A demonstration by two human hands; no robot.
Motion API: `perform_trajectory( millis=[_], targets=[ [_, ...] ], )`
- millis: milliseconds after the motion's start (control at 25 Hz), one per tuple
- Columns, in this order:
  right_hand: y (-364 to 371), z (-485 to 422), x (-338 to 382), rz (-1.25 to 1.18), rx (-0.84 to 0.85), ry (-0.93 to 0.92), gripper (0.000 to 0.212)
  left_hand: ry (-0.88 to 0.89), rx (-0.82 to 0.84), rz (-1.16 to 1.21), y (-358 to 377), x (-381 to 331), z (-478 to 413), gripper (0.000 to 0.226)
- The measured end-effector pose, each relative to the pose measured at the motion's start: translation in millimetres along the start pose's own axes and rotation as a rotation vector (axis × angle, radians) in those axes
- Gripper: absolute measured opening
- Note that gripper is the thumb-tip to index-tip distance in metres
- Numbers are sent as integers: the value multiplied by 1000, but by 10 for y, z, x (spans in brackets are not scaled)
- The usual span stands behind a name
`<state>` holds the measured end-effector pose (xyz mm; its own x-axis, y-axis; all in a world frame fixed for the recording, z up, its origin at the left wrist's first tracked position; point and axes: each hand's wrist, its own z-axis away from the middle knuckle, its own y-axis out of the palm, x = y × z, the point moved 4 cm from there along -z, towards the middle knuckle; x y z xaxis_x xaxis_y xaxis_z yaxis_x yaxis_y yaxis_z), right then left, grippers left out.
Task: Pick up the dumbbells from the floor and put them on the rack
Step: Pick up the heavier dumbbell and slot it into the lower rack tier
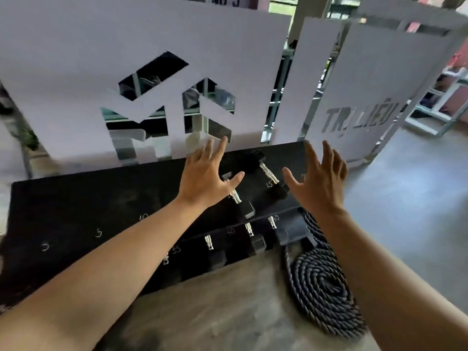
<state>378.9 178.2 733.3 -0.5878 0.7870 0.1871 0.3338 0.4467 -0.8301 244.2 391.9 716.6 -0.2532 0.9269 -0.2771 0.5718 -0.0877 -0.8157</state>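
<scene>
A black dumbbell rack [76,206] with white chalk numbers stretches across the middle of the head view. Two black hex dumbbells lie on its top shelf at the right end: one [272,177] with a chrome handle between my hands, another [244,206] partly under my left hand. Several more dumbbells [255,239] sit on the lower shelf. My left hand [206,176] hovers above the top shelf with fingers spread, holding nothing. My right hand [320,178] is raised beside the rack's right end, fingers apart and empty.
A coiled dark battle rope [321,287] lies on the concrete floor right of the rack. A white cut-out panel [76,84] stands directly behind the rack, and a second white panel [374,97] angles away at the right. Open floor [405,211] lies to the right.
</scene>
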Motion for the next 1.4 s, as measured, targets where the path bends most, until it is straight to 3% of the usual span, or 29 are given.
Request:
perform_trajectory(
  millis=[360, 520, 760, 1040, 1240, 1400],
  targets=[
    [159, 1325, 1790, -304, 163, -80, 74, -298, -95, -3, -1142, 1143, 2032, 83],
    [358, 2046, 2345, -384, 261, 20, 72, -424, -125, 32, -1441, 1614, 2761, 71],
    [852, 2859, 3127, -468, 402, 203, 68, -551, -13, 178, -1388, 2647, 3457, 66],
    [1592, 3909, 3990, -538, 651, 657, 53, -566, 389, 235, -1076, 3850, 4061, 62],
    [1914, 4460, 4065, -549, 677, 874, 43, -574, 744, 248, -695, 4173, 4341, 74],
    [2341, 4655, 4029, -580, 688, 1058, 42, -639, 885, 223, -425, 4500, 4470, 78]
  ],
)
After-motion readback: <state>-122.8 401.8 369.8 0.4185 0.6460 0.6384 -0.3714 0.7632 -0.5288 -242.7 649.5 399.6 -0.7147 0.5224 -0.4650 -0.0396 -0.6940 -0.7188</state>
